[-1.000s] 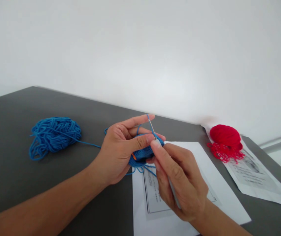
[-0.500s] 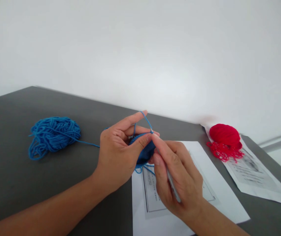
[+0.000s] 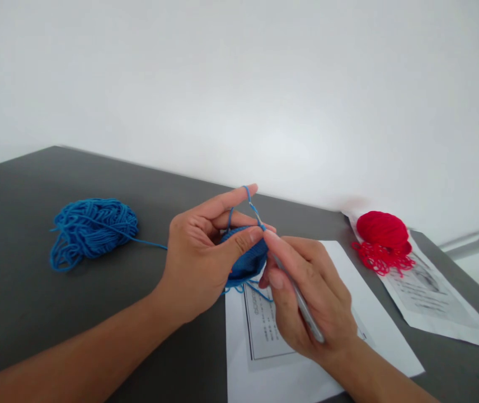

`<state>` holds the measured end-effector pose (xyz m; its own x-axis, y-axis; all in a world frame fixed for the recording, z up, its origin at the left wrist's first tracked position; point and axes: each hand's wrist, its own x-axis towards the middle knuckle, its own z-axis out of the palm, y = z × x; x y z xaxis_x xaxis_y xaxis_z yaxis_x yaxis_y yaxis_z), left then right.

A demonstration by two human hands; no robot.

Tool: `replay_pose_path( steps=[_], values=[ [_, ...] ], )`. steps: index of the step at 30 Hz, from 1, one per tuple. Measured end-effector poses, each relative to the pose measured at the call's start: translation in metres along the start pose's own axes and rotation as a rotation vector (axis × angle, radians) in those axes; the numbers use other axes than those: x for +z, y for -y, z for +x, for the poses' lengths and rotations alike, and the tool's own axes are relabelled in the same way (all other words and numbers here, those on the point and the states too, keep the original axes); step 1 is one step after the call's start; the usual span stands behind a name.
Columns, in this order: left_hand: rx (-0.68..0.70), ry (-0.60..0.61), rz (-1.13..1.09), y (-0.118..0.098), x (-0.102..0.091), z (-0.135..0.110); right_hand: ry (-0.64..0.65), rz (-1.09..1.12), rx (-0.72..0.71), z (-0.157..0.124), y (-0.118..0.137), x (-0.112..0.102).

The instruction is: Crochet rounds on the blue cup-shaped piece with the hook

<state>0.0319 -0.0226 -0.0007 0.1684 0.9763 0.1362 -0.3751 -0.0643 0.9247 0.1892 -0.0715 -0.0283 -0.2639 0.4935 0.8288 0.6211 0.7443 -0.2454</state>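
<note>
Pinching a blue crochet piece (prob light and squishy, so grab near the edge) over the printed sheet in mostly closed left hand, gripping the hook in curled right hand.

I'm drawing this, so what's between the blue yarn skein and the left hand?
In the head view, one blue strand runs from the blue yarn skein over the gray tabletop until the left hand hides it.

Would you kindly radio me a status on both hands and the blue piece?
Left hand pinching blue piece. Right hand gripping hook. Strand looped over left forefinger. Red yarn clear of both hands.
</note>
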Motion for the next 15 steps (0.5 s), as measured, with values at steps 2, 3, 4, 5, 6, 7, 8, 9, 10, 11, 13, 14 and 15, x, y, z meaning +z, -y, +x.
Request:
replay_pose_path(
  steps=[2, 3, 4, 5, 6, 7, 8, 9, 10, 11, 13, 14, 15],
  values=[
    [0.046, -0.066, 0.101, -0.001, 0.002, -0.001, -0.037, 0.135, 0.059, 0.0, 0.0, 0.001],
    [0.064, -0.091, 0.139, -0.001, 0.002, -0.002, -0.06, 0.197, 0.096, -0.001, 0.001, 0.003],
    [0.082, -0.107, 0.169, -0.001, 0.003, -0.003, -0.08, 0.255, 0.141, -0.001, 0.002, 0.004],
    [0.1, -0.115, 0.193, -0.001, 0.003, -0.003, -0.096, 0.311, 0.188, -0.002, 0.003, 0.006],
    [0.117, -0.117, 0.215, -0.001, 0.003, -0.004, -0.108, 0.365, 0.233, -0.002, 0.004, 0.007],
    [0.132, -0.117, 0.234, -0.001, 0.003, -0.004, -0.122, 0.413, 0.273, -0.002, 0.006, 0.009],
    [0.144, -0.116, 0.25, 0.0, 0.003, -0.004, -0.136, 0.451, 0.304, -0.003, 0.008, 0.01],
    [0.157, -0.115, 0.261, 0.0, 0.003, -0.005, -0.146, 0.473, 0.322, -0.003, 0.009, 0.011],
    [0.167, -0.117, 0.267, 0.0, 0.003, -0.005, -0.151, 0.475, 0.326, -0.003, 0.01, 0.011],
    [0.175, -0.12, 0.269, 0.0, 0.003, -0.006, -0.153, 0.451, 0.31, -0.003, 0.011, 0.012],
    [0.18, -0.133, 0.261, 0.0, 0.003, -0.006, -0.14, 0.328, 0.232, -0.002, 0.013, 0.012],
    [0.177, -0.136, 0.251, 0.0, 0.003, -0.006, -0.119, 0.246, 0.187, -0.002, 0.013, 0.012],
    [0.171, -0.133, 0.238, -0.001, 0.003, -0.005, -0.094, 0.164, 0.149, -0.002, 0.013, 0.012]
  ],
)
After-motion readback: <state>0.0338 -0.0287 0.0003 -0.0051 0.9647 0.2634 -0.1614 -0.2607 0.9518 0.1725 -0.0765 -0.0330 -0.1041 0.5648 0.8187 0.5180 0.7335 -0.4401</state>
